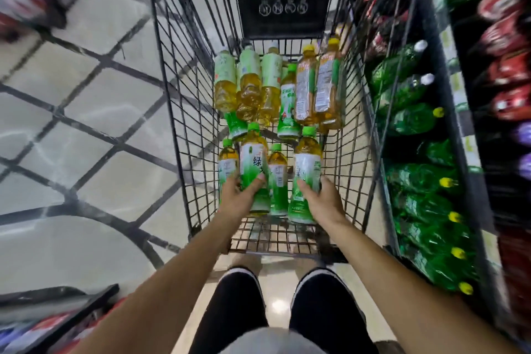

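1. Dark trouser legs (238, 316) fill the bottom edge, and both forearms reach from there into the wire cart (184, 100).
2. Fingers and thumb of the left hand (238, 195) curl round the left tea bottle (253, 164), gripping its lower half.
3. Fingers of the right hand (323, 198) wrap round the right tea bottle (307, 169), also low on the body.
4. Orientation: both held bottles sit over the cart's near end. Their long axes run away from my viewpoint, green caps toward the far end. I cannot tell whether they touch the cart floor.
5. One loose bottle (277, 178) lies between them.
6. At the far end, a row of tea bottles (270, 80) lies lengthwise.
7. At right is a shelf of green bottles (416, 121).
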The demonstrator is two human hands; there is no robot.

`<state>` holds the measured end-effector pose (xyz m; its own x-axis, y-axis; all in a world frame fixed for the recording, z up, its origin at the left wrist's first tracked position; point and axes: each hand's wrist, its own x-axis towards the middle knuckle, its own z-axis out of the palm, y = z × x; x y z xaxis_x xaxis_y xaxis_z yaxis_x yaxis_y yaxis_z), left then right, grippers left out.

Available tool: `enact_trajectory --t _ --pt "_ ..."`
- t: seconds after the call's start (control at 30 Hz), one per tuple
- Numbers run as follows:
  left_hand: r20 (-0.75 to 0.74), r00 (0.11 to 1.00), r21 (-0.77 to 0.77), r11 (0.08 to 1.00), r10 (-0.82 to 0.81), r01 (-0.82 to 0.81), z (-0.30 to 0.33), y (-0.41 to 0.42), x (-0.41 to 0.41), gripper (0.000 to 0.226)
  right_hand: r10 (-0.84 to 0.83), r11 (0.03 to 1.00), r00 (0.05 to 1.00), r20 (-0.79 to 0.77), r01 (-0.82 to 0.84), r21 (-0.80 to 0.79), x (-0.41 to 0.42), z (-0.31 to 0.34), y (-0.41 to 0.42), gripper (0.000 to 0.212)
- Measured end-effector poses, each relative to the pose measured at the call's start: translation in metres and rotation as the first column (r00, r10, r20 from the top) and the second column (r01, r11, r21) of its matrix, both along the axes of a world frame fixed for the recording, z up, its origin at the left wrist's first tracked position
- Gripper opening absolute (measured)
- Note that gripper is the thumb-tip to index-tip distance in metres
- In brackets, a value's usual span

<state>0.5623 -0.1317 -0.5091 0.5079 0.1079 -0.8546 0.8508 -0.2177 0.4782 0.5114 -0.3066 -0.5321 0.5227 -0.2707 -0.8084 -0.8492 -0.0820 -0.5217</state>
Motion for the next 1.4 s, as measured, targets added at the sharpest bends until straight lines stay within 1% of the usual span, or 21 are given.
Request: enact_trajectory --t 0.03,0.07,0.1,0.17,0.23,0.33,0.4,0.47,0.6,0.63,0.7,0.77,0.83,0.87,0.9,1.0,1.13,1.2,1.23,1.3,1.4 --pt "0.033 0.999 -0.032 0.999 0.006 -0.005 0.023 0.001 -0.001 0.061 -0.019 1.000 0.999 0.050 0.018 0.025 0.001 0.023 0.000 0.075" --pt "0.046 0.999 -0.060 0.998 0.020 -0.017 0.048 0.001 0.000 0.059 -0.026 0.999 0.996 0.083 0.023 0.043 0.002 0.048 0.000 0.081" --pt "0.094 0.995 -0.084 0.996 0.026 -0.018 0.068 0.005 0.002 0.052 -0.027 0.998 0.993 0.118 0.020 0.062 0.001 0.071 0.000 0.080" --pt "0.161 0.985 -0.126 0.991 0.065 -0.045 0.110 0.014 0.004 0.050 -0.029 0.999 0.982 0.185 0.020 0.048 -0.002 0.117 -0.001 0.060" --pt "0.222 0.973 -0.195 0.981 0.065 -0.021 0.150 0.022 0.004 0.058 -0.020 1.000 0.963 0.268 0.018 0.009 -0.012 0.160 -0.002 0.035" --pt "0.280 0.960 -0.272 0.961 0.021 0.059 0.193 0.036 -0.001 0.072 -0.101 0.995 0.932 0.347 0.095 0.035 -0.036 0.222 0.004 0.027" --pt "0.318 0.948 -0.324 0.938 -0.012 0.121 0.218 0.045 -0.004 0.063 -0.168 0.986 0.900 0.402 0.149 0.078 -0.052 0.252 0.012 0.021" --pt "0.371 0.926 -0.360 0.910 -0.063 0.206 0.234 0.055 -0.007 0.060 -0.249 0.968 0.858 0.449 0.227 0.104 -0.069 0.275 0.025 0.030" --pt "0.433 0.887 -0.398 0.849 -0.161 0.348 0.250 0.079 -0.018 0.096 -0.423 0.904 0.743 0.519 0.385 0.185 -0.104 0.309 0.063 0.066" --pt "0.448 0.870 -0.404 0.822 -0.204 0.401 0.256 0.084 -0.020 0.101 -0.458 0.886 0.713 0.531 0.412 0.210 -0.112 0.318 0.072 0.063" --pt "0.464 0.842 -0.413 0.774 -0.275 0.480 0.269 0.093 -0.026 0.103 -0.493 0.862 0.663 0.564 0.460 0.213 -0.131 0.333 0.089 0.034" --pt "0.492 0.818 -0.430 0.733 -0.299 0.527 0.285 0.096 -0.037 0.103 -0.527 0.834 0.621 0.580 0.509 0.213 -0.157 0.349 0.102 0.028" --pt "0.533 0.791 -0.438 0.702 -0.301 0.562 0.305 0.094 -0.056 0.119 -0.557 0.799 0.559 0.614 0.563 0.211 -0.188 0.365 0.113 0.029" --pt "0.554 0.764 -0.425 0.677 -0.331 0.601 0.317 0.092 -0.065 0.127 -0.571 0.780 0.524 0.632 0.587 0.218 -0.205 0.374 0.116 0.029" --pt "0.582 0.727 -0.414 0.636 -0.366 0.651 0.329 0.088 -0.077 0.126 -0.591 0.754 0.489 0.642 0.617 0.224 -0.222 0.381 0.118 0.030" --pt "0.635 0.640 -0.390 0.537 -0.432 0.749 0.359 0.076 -0.114 0.086 -0.631 0.683 0.393 0.669 0.689 0.240 -0.277 0.404 0.123 0.031" --pt "0.694 0.548 -0.399 0.384 -0.467 0.833 0.395 0.054 -0.190 0.077 -0.590 0.626 0.319 0.742 0.761 0.170 -0.368 0.435 0.132 0.031" --pt "0.728 0.507 -0.417 0.288 -0.461 0.862 0.418 0.041 -0.240 0.050 -0.553 0.578 0.273 0.787 0.806 0.126 -0.424 0.452 0.137 0.037" --pt "0.745 0.480 -0.421 0.230 -0.464 0.877 0.431 0.036 -0.268 0.046 -0.536 0.549 0.248 0.807 0.829 0.110 -0.452 0.462 0.140 0.039" --pt "0.774 0.435 -0.420 0.141 -0.460 0.897 0.452 0.028 -0.323 0.054 -0.499 0.516 0.197 0.844 0.850 0.106 -0.512 0.484 0.146 0.038" --pt "0.812 0.382 -0.408 0.038 -0.442 0.912 0.485 0.018 -0.404 0.086 -0.426 0.449 0.146 0.893 0.891 0.068 -0.596 0.515 0.156 0.037"
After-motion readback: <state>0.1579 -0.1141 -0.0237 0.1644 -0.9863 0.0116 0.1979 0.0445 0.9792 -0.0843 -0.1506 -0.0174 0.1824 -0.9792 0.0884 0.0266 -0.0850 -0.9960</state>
